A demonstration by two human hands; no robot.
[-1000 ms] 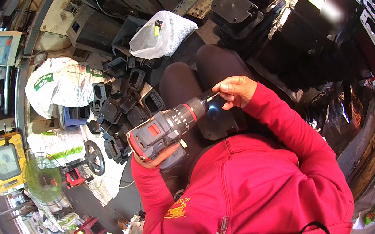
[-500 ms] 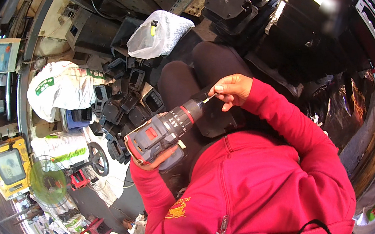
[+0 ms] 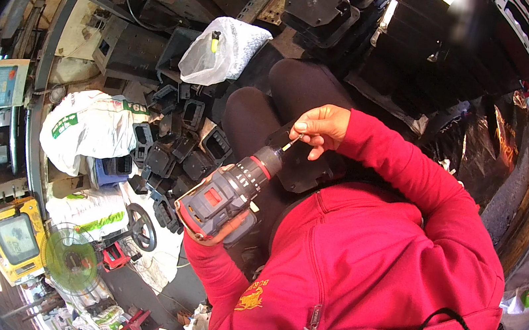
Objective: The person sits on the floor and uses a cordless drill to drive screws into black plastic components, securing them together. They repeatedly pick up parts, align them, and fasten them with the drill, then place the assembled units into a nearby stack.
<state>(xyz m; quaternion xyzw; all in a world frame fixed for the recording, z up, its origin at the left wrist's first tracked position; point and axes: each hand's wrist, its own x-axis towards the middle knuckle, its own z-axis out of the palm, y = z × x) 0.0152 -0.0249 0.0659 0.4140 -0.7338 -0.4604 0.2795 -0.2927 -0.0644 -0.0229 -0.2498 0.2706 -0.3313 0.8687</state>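
Observation:
My left hand (image 3: pixel 232 225) is wrapped round the grip of a dark grey cordless drill (image 3: pixel 223 201) with a red ring near its chuck. The drill is tilted, its bit (image 3: pixel 288 146) pointing up and to the right, away from my body. At the bit's tip, the thumb and fingers of my right hand (image 3: pixel 324 127) pinch a small metal piece that looks like a screw (image 3: pixel 300 136); the fingers partly hide it. Beneath the drill's front end, a black plastic part (image 3: pixel 303 175) rests on my lap, half in shadow.
A white plastic bag (image 3: pixel 206 57) with a yellow-handled tool in it stands beyond my knees. Several black housings (image 3: pixel 161 159) lie heaped on the left, beside a white sack (image 3: pixel 85 131). Black cases (image 3: pixel 318 12) are stacked ahead. A green fan (image 3: pixel 71 260) stands lower left.
The drill has tipped slightly and shifted a little left and down. My right hand has moved slightly left and down with it, still pinching at the bit's tip.

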